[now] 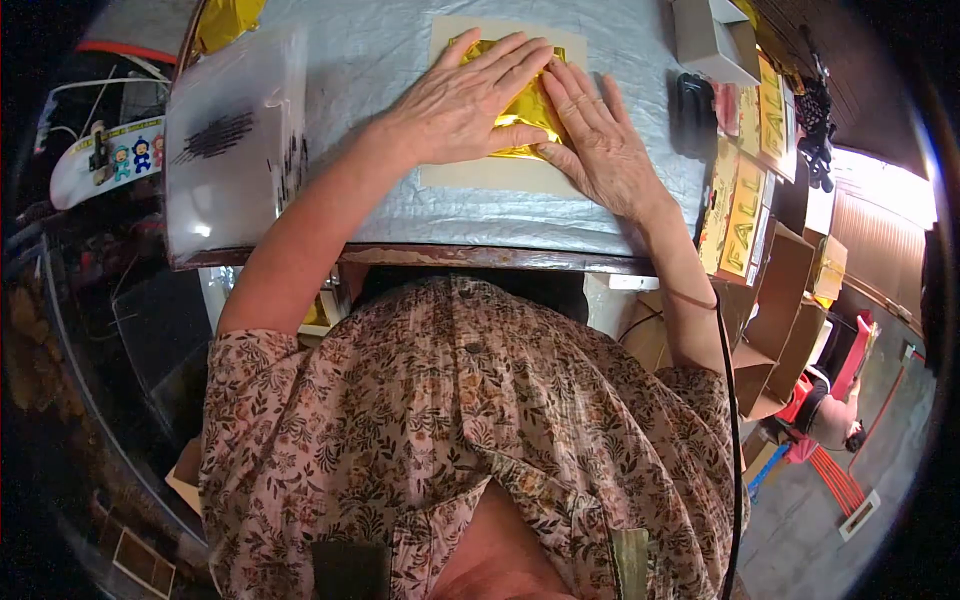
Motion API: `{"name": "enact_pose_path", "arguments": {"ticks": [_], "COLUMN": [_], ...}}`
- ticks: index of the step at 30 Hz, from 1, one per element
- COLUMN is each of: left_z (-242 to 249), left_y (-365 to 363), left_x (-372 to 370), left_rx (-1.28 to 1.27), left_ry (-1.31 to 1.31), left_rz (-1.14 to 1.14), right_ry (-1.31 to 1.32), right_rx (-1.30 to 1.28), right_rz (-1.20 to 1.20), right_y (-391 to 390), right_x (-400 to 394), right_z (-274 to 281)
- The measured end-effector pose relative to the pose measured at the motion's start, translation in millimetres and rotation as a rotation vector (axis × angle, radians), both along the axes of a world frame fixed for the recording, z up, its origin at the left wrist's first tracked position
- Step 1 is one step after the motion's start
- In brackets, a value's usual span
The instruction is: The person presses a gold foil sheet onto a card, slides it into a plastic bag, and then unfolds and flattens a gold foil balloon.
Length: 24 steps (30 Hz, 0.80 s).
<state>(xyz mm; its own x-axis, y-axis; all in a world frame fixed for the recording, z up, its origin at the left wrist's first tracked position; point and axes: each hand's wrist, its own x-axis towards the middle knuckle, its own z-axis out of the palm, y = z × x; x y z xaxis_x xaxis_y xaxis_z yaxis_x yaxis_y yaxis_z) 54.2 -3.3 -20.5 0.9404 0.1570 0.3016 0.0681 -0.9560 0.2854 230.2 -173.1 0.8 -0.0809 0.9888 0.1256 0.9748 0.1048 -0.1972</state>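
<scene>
My left hand (462,105) lies flat on a shiny gold foil piece (532,112), its fingers stretched toward the far edge and the thumb pointing right. From the other side my right hand (605,145) rests on the foil's right part, fingers extended and thumb near the left thumb. Both hands are open and cover much of the foil. Beneath it is a flat beige card (470,177), larger than the foil, whose border shows around it. The card sits on a table with a silvery-blue cover (380,215).
Clear plastic sheets or bags (240,190) with black marks lie on the table's left. More gold material (228,22) is at the far left corner. On the right are a black object (694,112), an open box (712,40) and yellow printed boxes (742,215). A person (835,415) is in the right background.
</scene>
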Motion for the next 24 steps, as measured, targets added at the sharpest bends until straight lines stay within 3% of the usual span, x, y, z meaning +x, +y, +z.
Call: {"name": "enact_pose_path", "arguments": {"ticks": [24], "left_z": [31], "left_y": [24], "left_x": [-39], "left_rx": [-0.045], "left_ry": [0.231], "left_rz": [0.049], "right_ry": [-0.028], "right_rx": [-0.136], "right_rz": [-0.047], "right_y": [12], "right_x": [0], "right_z": [17]}}
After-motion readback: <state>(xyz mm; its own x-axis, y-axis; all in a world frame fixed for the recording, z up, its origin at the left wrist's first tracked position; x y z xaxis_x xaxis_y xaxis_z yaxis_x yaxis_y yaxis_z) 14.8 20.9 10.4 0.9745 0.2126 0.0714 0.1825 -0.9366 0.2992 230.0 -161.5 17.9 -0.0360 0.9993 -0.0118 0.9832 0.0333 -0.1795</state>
